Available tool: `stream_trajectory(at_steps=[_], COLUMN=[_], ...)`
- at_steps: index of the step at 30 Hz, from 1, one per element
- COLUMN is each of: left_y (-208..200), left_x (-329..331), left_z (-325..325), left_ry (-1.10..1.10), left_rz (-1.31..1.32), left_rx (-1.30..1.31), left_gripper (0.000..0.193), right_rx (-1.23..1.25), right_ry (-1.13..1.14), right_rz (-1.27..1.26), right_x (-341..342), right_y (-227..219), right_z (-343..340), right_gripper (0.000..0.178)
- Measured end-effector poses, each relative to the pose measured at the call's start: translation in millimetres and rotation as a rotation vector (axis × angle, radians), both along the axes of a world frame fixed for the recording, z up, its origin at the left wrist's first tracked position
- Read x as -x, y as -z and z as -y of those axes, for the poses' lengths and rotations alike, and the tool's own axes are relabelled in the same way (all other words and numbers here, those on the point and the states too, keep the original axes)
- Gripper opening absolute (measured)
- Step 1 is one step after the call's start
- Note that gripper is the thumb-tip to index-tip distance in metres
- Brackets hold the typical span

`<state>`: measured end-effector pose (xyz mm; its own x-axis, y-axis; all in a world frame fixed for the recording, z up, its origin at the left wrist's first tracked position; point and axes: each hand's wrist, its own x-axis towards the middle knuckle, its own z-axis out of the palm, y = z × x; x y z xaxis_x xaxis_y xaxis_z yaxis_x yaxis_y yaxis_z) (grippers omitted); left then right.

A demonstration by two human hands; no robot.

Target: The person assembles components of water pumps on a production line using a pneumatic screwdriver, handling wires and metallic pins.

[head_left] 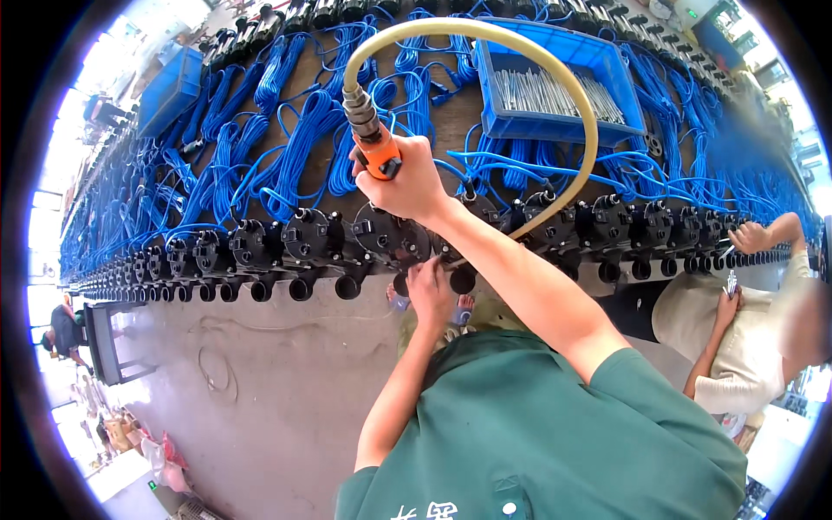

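My right hand (414, 180) is wrapped round an orange air screwdriver (379, 158) above the row of black parts. A metal coupling (360, 108) joins the tool to a cream air hose (477, 29), which arches to the right and back down. Below the tool sits a black round pump-like housing (374, 230) with small fittings on its face. My left hand (431, 296) is at the lower right edge of this housing, its fingers bent and pressed against it. The tool's working tip is hidden behind my right hand.
Similar black housings (312, 236) line the bench edge on both sides. Behind them lie bundled blue cables (303, 143). A blue bin (563, 130) holds many long metal screws or rods. Another blue bin (169, 91) stands far left. At right, a co-worker's hand (750, 237) works on the row.
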<state>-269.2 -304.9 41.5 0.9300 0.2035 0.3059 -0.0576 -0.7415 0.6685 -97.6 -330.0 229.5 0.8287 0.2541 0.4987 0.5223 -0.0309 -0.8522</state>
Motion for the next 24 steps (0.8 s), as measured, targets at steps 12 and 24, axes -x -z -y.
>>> stream_trajectory(at_steps=[12, 24], left_y=[16, 29], left_x=[-14, -12], left_z=[8, 7], left_ry=[-0.064, -0.015], left_rz=[-0.021, 0.075], left_rx=[0.246, 0.143], left_gripper=[0.019, 0.015], right_rx=[-0.119, -0.112], right_ry=[-0.029, -0.01], right_rz=[-0.018, 0.03], right_x=[0, -12], right_y=[5, 9], right_z=[8, 9], right_gripper=[0.02, 0.02])
